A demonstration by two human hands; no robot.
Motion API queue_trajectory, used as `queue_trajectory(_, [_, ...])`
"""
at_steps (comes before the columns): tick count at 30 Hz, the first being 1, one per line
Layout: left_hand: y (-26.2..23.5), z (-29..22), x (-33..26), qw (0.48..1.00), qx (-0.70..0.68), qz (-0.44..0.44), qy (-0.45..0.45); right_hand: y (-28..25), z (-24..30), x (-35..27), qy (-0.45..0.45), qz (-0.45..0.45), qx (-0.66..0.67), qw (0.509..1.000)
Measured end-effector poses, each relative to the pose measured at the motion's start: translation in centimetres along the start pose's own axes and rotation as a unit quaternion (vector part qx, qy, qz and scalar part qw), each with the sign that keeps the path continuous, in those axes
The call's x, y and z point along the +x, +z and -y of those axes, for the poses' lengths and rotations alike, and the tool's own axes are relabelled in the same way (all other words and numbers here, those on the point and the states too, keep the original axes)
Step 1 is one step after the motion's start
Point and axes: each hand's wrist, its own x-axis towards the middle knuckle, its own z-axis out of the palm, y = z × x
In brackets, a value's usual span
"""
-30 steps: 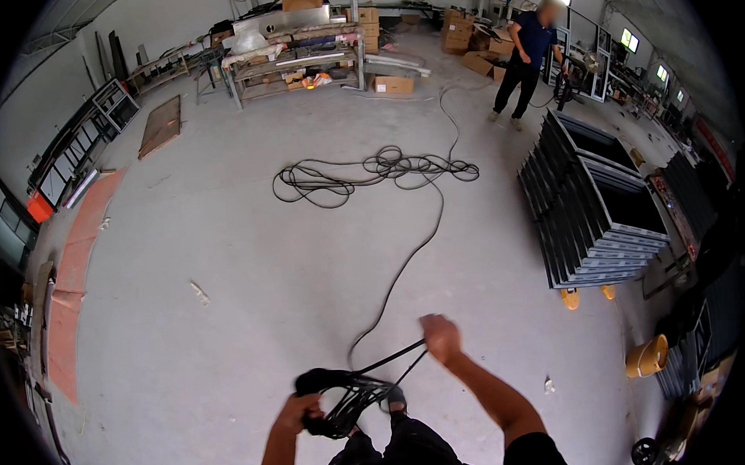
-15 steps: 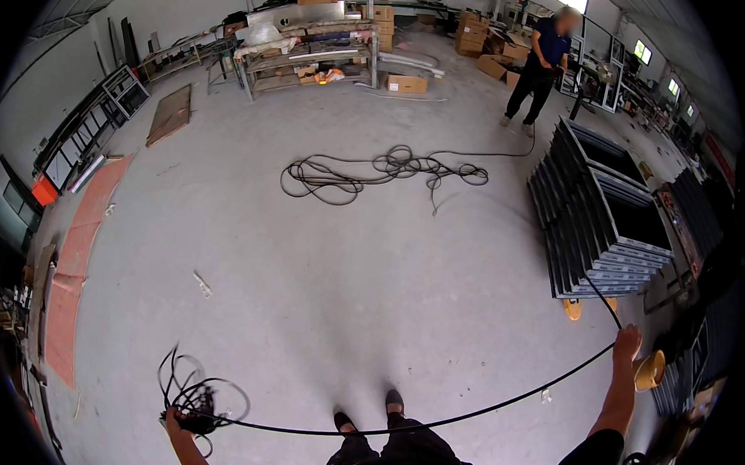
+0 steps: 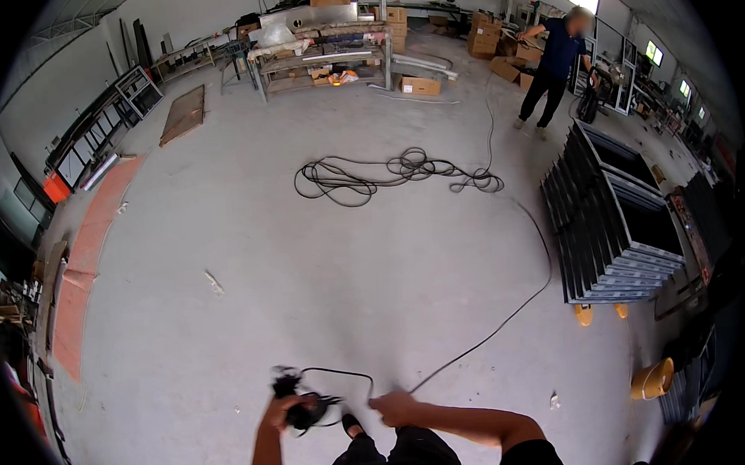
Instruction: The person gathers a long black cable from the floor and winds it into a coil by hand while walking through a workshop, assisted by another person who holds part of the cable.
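Both hands have swung inward; left hand (image 3: 282,413) and right hand (image 3: 394,409) grip black cable (image 3: 509,314).

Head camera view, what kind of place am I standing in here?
Probably a metalwork or window-frame workshop: stacked dark frames stand on a bare concrete floor, cluttered shelving and cardboard boxes line the back wall, and black cable sprawls loose.

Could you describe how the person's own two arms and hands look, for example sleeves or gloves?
Both hands are bare, with no gloves: the left hand and the right hand. Both forearms are uncovered too. On the right arm, a short black sleeve begins near the upper arm at the lower edge of the picture. The left arm shows no sleeve in view. I can make out no watch or ring; the hands are blurred.
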Motion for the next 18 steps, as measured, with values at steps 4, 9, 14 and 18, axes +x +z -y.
queue_trajectory(4, [7.4, 2.3, 2.0, 0.991, -0.085, 0.068, -0.077, -5.0, 5.6, 2.2, -0.09, -0.094, -0.018, 0.991])
queue_trajectory(9, [14.2, -0.5, 4.3, 0.96, -0.082, 0.225, -0.144, -7.8, 0.4, -0.4, 0.0, -0.271, 0.023, 0.962])
queue_trajectory(14, [14.4, -3.2, 4.5, 0.96, 0.174, 0.211, -0.057, -7.1, -13.8, -8.7, 0.178, -0.448, -0.091, 0.872])
queue_trajectory(18, [6.8, -2.9, 3.8, 0.988, 0.15, 0.007, -0.021, -4.2, -27.0, -22.7, 0.56, -0.348, -0.13, 0.741])
